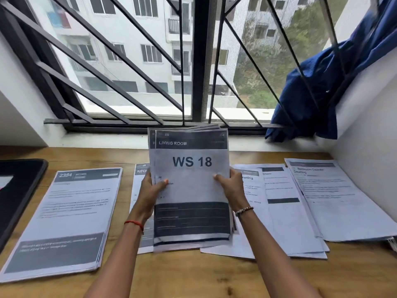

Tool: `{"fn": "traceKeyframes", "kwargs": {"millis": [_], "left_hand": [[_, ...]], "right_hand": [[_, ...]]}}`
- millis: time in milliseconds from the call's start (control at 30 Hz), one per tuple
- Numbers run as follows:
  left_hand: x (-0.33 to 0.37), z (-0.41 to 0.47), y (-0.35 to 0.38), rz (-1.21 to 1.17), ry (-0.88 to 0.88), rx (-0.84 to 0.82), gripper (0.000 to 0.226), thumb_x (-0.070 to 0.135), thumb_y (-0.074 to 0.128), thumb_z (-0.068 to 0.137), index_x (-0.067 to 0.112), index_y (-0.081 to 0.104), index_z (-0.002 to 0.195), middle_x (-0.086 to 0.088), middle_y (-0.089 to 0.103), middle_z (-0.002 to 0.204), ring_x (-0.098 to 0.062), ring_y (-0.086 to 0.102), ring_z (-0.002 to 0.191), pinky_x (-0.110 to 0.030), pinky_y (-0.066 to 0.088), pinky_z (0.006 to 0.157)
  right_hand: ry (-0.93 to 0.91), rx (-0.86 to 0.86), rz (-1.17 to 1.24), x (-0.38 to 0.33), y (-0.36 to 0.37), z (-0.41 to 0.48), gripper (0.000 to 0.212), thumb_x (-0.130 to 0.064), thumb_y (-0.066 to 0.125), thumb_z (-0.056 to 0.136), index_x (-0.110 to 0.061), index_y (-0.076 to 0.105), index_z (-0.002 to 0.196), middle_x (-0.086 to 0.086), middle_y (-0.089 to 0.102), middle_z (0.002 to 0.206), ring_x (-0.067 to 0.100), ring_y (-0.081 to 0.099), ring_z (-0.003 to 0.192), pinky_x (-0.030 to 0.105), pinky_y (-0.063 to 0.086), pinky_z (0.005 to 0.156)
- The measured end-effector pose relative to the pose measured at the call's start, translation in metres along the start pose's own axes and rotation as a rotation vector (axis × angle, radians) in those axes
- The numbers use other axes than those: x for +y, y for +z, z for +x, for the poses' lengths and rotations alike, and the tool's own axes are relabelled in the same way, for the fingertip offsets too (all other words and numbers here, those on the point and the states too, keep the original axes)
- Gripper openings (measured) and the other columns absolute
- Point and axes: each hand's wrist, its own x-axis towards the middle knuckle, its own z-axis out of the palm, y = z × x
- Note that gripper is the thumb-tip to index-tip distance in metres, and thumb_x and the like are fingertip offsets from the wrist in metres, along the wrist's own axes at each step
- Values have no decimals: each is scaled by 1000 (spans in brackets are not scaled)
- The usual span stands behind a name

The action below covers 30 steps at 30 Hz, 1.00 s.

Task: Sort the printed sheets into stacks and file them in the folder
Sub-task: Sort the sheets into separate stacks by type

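A bundle of printed sheets [191, 190] stands upright on its lower edge at the table's middle, top sheet reading "LIVING ROOM" and "WS 18". My left hand [153, 191] grips its left edge, thumb on the front. My right hand [231, 186] grips its right edge the same way. A stack headed "2384" [68, 220] lies flat to the left. Behind the bundle lies a stack headed "KITCH" [140, 190], mostly hidden. Two overlapping stacks lie to the right, one [279, 211] near the middle and one headed "Bathroom Counter Cleaning" [339, 201]. A dark folder [17, 190] lies at the far left.
The wooden table [193, 274] ends at a white sill below a barred window [193, 61]. A blue cloth [318, 89] hangs on the bars at the right. A white wall closes in the table's right side.
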Motion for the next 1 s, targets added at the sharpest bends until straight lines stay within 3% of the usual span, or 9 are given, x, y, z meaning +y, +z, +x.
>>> {"fn": "traceKeyframes", "kwargs": {"millis": [100,267,367,500,633,767,867,1000], "left_hand": [[34,0,13,-31,142,-33,40,-3,50,89,14,39,124,-6,58,106,-19,63,90,-26,58,66],[50,-8,24,26,273,-34,37,-1,58,85,12,46,118,-5,60,103,-19,63,89,-27,58,69],[27,-17,24,21,198,17,34,-1,66,79,10,56,109,-4,64,100,-25,63,91,-30,59,72],[5,-20,22,56,139,30,32,1,69,77,7,59,107,-7,65,99,-29,63,95,-35,58,76],[10,-17,28,74,170,28,29,3,70,77,9,60,104,-3,64,97,-23,63,91,-26,58,71],[21,-6,27,87,152,-49,35,7,72,76,13,59,108,-5,64,101,-22,63,95,-31,58,76],[10,0,22,134,134,-32,49,9,74,74,13,50,116,-7,61,106,-22,60,100,-31,57,78],[-21,-2,20,244,67,34,45,11,72,77,13,48,115,-2,60,104,-24,60,104,-26,56,78]], "right_hand": [[-209,82,49,-34,0,-5,20,-2,61,85,-6,57,104,-5,61,89,8,61,76,15,55,61],[-379,127,91,-42,-3,-16,30,-6,68,79,-9,56,106,-4,62,93,11,63,81,18,55,63],[-300,116,49,-14,-7,-24,34,-9,74,75,-2,61,105,6,65,95,24,64,83,27,58,68],[-204,101,2,6,-3,-31,32,-8,74,75,-9,59,103,8,64,96,29,64,88,40,58,74],[-218,111,-15,4,1,-29,32,-7,72,77,-5,59,106,5,63,96,20,64,83,28,59,70],[-197,122,100,-7,-8,-20,30,1,71,75,-6,60,102,0,65,91,8,63,78,17,55,62],[-109,72,117,-1,-12,-17,32,1,71,75,-6,60,103,-1,64,92,10,63,81,16,56,63],[-15,70,38,14,-9,-18,20,-5,71,77,-4,61,95,3,64,87,19,62,80,13,53,58]]}}
